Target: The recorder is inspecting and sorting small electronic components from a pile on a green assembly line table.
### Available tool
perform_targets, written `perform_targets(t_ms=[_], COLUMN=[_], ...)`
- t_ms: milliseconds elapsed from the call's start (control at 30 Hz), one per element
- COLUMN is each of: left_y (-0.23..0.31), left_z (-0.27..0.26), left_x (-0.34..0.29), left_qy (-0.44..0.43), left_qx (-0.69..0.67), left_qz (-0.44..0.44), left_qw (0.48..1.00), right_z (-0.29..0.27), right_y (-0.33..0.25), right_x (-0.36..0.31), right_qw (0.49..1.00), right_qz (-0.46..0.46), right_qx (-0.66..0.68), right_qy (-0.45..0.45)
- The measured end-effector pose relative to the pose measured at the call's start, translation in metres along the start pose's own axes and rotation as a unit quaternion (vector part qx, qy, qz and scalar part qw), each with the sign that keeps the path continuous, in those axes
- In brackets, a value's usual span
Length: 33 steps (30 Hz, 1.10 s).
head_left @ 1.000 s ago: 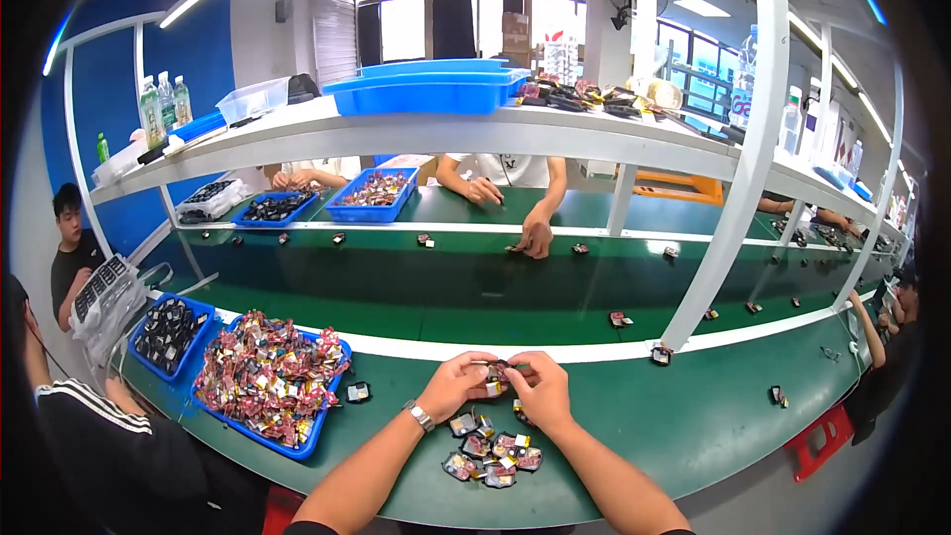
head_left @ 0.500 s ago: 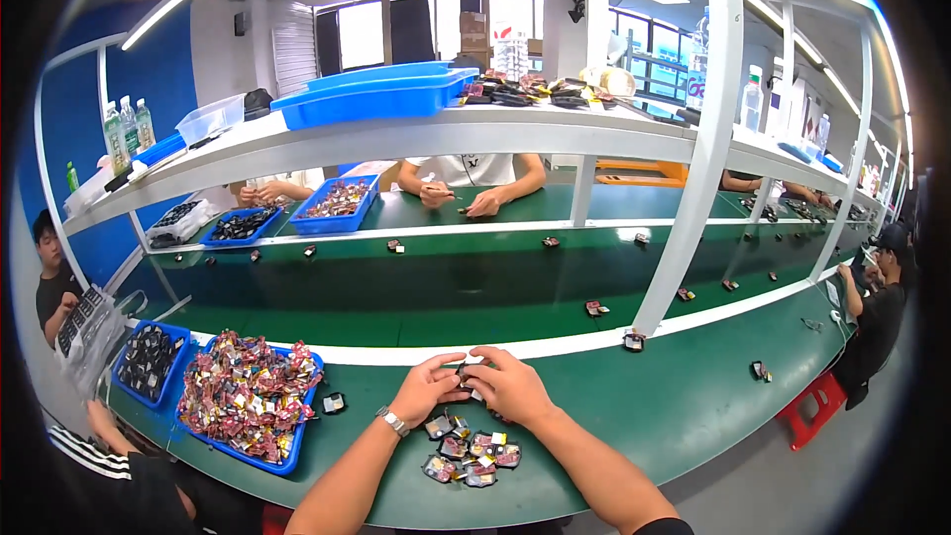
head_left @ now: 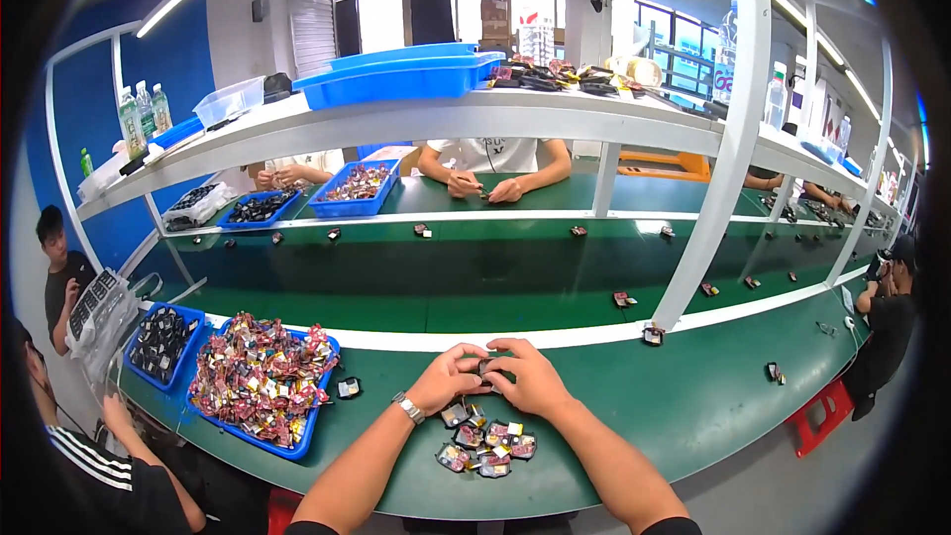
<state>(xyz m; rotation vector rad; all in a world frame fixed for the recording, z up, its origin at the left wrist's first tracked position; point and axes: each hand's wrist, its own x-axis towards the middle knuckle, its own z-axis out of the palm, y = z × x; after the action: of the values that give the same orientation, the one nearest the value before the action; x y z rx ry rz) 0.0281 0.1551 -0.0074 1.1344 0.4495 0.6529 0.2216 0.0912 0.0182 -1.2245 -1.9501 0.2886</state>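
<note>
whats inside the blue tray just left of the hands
The blue tray is heaped with small red, gold and dark wrapped parts, piled above its rim. The heap covers the tray's floor and whatever lies lower down.

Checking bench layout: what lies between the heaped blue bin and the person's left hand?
In the head view, one small dark part lies alone on the green bench, between the blue bin and the left hand.

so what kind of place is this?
Most likely a factory assembly or packing line. A long green workbench runs under white shelving, blue bins hold heaps of small parts, and both hands, left hand and right hand, work one small part, with other workers seated opposite.
</note>
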Motion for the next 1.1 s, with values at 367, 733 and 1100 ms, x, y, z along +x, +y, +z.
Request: perform_targets(t_ms=[367,733,1100], left_y=[0.001,-0.005,-0.004], left_z=[0.003,-0.002,0.001], left_x=[-0.003,0.001,0.0], left_qy=[0.013,0.018,0.04], left_qx=[0.043,0.015,0.0], left_qz=[-0.008,0.007,0.009], left_qw=[0.999,1.0,0.999], right_z=[-0.002,0.014,0.026], right_y=[0.002,0.0,0.006], right_x=[-0.002,-0.005,-0.006], right_qw=[0.999,0.998,0.994], right_qz=[-0.025,0.005,0.038], right_qx=[0.029,0.045,0.07], right_qy=[-0.024,0.049,0.077])
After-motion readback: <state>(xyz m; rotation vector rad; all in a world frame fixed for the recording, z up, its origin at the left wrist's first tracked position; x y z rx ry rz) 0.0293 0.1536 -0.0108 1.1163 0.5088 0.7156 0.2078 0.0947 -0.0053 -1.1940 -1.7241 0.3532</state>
